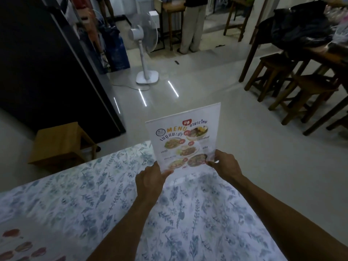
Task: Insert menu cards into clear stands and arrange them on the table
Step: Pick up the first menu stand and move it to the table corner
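A clear stand (203, 110) holds a white menu card (183, 140) printed with food photos and the word MENU. It is upright and slightly tilted near the far edge of the table (94, 194), which wears a blue leaf-print cloth. My left hand (149, 180) grips the stand's lower left corner. My right hand (225, 163) grips its lower right corner. The stand's base is hidden behind my hands, so I cannot tell whether it touches the cloth.
A wooden stool (60, 146) stands beyond the table's far left edge. A white pedestal fan (146, 53) is on the floor ahead. Dark wooden stools (308, 91) and a table are at right. A person's legs (192, 27) show at the back.
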Demonstrator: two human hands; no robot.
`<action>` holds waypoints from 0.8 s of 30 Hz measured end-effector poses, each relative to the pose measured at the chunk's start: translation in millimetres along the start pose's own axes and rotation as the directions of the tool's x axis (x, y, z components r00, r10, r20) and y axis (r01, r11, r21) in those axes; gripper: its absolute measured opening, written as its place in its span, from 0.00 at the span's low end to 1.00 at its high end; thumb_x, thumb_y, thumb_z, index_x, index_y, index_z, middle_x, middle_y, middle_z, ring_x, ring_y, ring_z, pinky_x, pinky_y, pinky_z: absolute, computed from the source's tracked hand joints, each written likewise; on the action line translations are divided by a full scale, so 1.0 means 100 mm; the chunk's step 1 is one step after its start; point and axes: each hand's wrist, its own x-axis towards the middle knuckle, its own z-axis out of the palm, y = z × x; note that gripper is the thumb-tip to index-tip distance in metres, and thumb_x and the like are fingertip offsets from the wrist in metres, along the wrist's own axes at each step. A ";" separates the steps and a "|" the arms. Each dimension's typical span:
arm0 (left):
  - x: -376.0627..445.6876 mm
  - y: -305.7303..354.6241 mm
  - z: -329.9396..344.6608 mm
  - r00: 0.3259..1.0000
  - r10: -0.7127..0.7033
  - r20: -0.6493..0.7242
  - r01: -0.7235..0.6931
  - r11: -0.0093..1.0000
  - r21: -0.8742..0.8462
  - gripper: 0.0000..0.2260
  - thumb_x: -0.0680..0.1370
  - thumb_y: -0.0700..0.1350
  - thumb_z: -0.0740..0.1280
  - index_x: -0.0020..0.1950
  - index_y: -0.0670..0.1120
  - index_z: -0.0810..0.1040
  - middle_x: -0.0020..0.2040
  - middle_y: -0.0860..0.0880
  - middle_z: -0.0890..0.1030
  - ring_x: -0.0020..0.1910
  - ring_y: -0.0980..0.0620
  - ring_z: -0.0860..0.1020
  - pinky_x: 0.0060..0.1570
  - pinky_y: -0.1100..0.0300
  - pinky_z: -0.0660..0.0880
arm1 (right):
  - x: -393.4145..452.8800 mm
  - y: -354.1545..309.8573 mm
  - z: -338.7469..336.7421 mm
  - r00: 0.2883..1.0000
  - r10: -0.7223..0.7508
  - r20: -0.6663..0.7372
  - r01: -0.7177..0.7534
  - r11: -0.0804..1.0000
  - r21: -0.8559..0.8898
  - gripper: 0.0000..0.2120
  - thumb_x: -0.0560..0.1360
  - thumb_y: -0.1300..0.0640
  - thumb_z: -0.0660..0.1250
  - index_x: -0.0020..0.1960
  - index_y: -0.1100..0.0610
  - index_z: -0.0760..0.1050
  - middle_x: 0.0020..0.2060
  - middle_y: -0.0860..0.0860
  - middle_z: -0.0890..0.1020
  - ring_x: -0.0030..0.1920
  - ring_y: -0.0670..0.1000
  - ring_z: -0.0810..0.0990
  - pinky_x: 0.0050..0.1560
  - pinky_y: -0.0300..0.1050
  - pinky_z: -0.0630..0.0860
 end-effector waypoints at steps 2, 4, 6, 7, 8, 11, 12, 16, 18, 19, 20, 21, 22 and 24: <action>0.21 0.06 0.00 1.000 -0.004 -0.006 0.004 1.000 0.010 0.31 0.73 0.72 0.60 0.63 0.49 0.77 0.52 0.47 0.84 0.47 0.46 0.82 0.41 0.57 0.73 | 0.24 -0.03 -0.04 1.000 -0.021 0.009 0.021 1.000 -0.005 0.19 0.73 0.46 0.72 0.61 0.53 0.78 0.53 0.53 0.85 0.49 0.55 0.84 0.49 0.52 0.81; 0.43 0.12 0.02 1.000 -0.013 -0.006 0.013 1.000 -0.011 0.31 0.73 0.71 0.60 0.64 0.49 0.76 0.53 0.46 0.83 0.48 0.46 0.82 0.42 0.57 0.72 | 0.51 -0.06 -0.08 0.999 -0.030 0.014 0.031 0.999 -0.011 0.18 0.73 0.46 0.72 0.60 0.52 0.78 0.54 0.53 0.85 0.50 0.54 0.84 0.50 0.52 0.81; 0.67 0.17 0.04 0.999 -0.026 -0.018 0.025 0.999 -0.028 0.30 0.74 0.71 0.60 0.64 0.49 0.76 0.54 0.46 0.83 0.50 0.46 0.82 0.43 0.57 0.71 | 0.77 -0.10 -0.10 0.998 -0.059 0.015 0.060 0.998 -0.030 0.18 0.74 0.46 0.72 0.60 0.53 0.79 0.54 0.54 0.85 0.49 0.55 0.84 0.50 0.51 0.80; 0.79 0.18 0.06 0.999 -0.030 -0.029 0.029 0.999 -0.025 0.31 0.73 0.71 0.61 0.64 0.49 0.77 0.53 0.46 0.83 0.49 0.45 0.82 0.43 0.57 0.72 | 0.90 -0.12 -0.10 0.997 -0.072 0.018 0.072 0.996 -0.042 0.18 0.74 0.46 0.72 0.60 0.53 0.78 0.53 0.54 0.85 0.49 0.56 0.84 0.49 0.52 0.81; 0.91 0.19 0.08 0.999 -0.032 -0.039 0.031 0.999 -0.025 0.31 0.73 0.71 0.61 0.64 0.49 0.77 0.53 0.46 0.84 0.48 0.45 0.82 0.44 0.56 0.73 | 1.01 -0.13 -0.10 0.997 -0.080 0.020 0.081 0.995 -0.051 0.19 0.73 0.46 0.72 0.60 0.53 0.78 0.53 0.54 0.85 0.48 0.56 0.84 0.49 0.53 0.81; 1.19 0.22 0.13 0.998 -0.027 -0.058 0.024 0.999 -0.039 0.30 0.73 0.71 0.62 0.62 0.49 0.78 0.52 0.45 0.84 0.48 0.44 0.82 0.45 0.54 0.76 | 1.33 -0.14 -0.08 0.995 -0.094 0.026 0.096 0.993 -0.070 0.20 0.73 0.44 0.71 0.60 0.53 0.78 0.52 0.55 0.86 0.47 0.57 0.84 0.48 0.55 0.82; 1.27 0.23 0.15 0.998 -0.023 -0.061 0.021 0.999 -0.040 0.30 0.73 0.70 0.62 0.62 0.48 0.78 0.52 0.45 0.84 0.47 0.43 0.82 0.45 0.53 0.76 | 1.42 -0.13 -0.08 0.995 -0.094 0.027 0.095 0.993 -0.068 0.20 0.73 0.44 0.71 0.60 0.53 0.78 0.52 0.55 0.85 0.47 0.57 0.84 0.49 0.55 0.82; 1.50 0.31 0.22 0.998 -0.026 -0.058 0.024 0.999 -0.036 0.30 0.73 0.70 0.62 0.60 0.47 0.79 0.50 0.45 0.84 0.46 0.44 0.82 0.44 0.54 0.76 | 1.68 -0.10 -0.06 0.997 -0.076 0.032 0.078 0.995 -0.059 0.21 0.74 0.46 0.71 0.63 0.55 0.77 0.54 0.56 0.85 0.48 0.57 0.84 0.50 0.51 0.80; 1.56 0.32 0.26 0.998 -0.027 -0.061 0.025 0.999 -0.039 0.29 0.73 0.70 0.63 0.58 0.47 0.79 0.49 0.45 0.84 0.45 0.44 0.82 0.44 0.54 0.76 | 1.76 -0.08 -0.03 0.996 -0.073 0.043 0.075 0.996 -0.053 0.21 0.74 0.46 0.71 0.63 0.55 0.77 0.55 0.56 0.85 0.48 0.57 0.84 0.49 0.51 0.80; 1.58 0.32 0.27 0.998 -0.029 -0.060 0.027 0.999 -0.037 0.29 0.73 0.69 0.63 0.57 0.46 0.79 0.48 0.45 0.84 0.44 0.44 0.82 0.43 0.54 0.75 | 1.79 -0.07 -0.01 0.996 -0.074 0.050 0.076 0.996 -0.050 0.21 0.74 0.46 0.71 0.63 0.56 0.77 0.55 0.56 0.85 0.49 0.57 0.84 0.50 0.51 0.80; 1.60 0.32 0.28 0.998 -0.029 -0.058 0.027 0.999 -0.032 0.29 0.73 0.69 0.63 0.57 0.46 0.80 0.48 0.45 0.84 0.44 0.44 0.82 0.42 0.55 0.75 | 1.81 -0.06 0.01 0.995 -0.078 0.056 0.081 0.996 -0.044 0.21 0.74 0.46 0.71 0.63 0.56 0.77 0.55 0.56 0.85 0.49 0.57 0.84 0.50 0.51 0.80; 1.62 0.32 0.29 0.998 -0.033 -0.056 0.031 0.999 -0.027 0.29 0.73 0.69 0.64 0.57 0.46 0.80 0.47 0.45 0.84 0.43 0.44 0.82 0.41 0.55 0.75 | 1.83 -0.07 0.04 0.995 -0.080 0.062 0.083 0.996 -0.033 0.21 0.74 0.47 0.71 0.63 0.56 0.77 0.55 0.56 0.85 0.49 0.57 0.83 0.50 0.51 0.80; 1.63 0.31 0.30 0.998 -0.040 -0.055 0.039 0.999 -0.027 0.29 0.72 0.69 0.64 0.56 0.45 0.80 0.47 0.45 0.84 0.43 0.44 0.82 0.40 0.55 0.74 | 1.85 -0.07 0.05 0.995 -0.081 0.066 0.083 0.996 -0.025 0.20 0.75 0.48 0.71 0.63 0.57 0.77 0.55 0.56 0.84 0.49 0.57 0.83 0.49 0.50 0.80; 1.67 0.29 0.31 0.997 -0.059 -0.058 0.057 0.998 -0.035 0.30 0.72 0.70 0.64 0.56 0.45 0.80 0.46 0.45 0.84 0.42 0.43 0.82 0.39 0.56 0.74 | 1.88 -0.09 0.07 0.994 -0.085 0.063 0.086 0.996 -0.016 0.20 0.75 0.49 0.71 0.63 0.58 0.77 0.55 0.56 0.84 0.49 0.57 0.83 0.49 0.49 0.79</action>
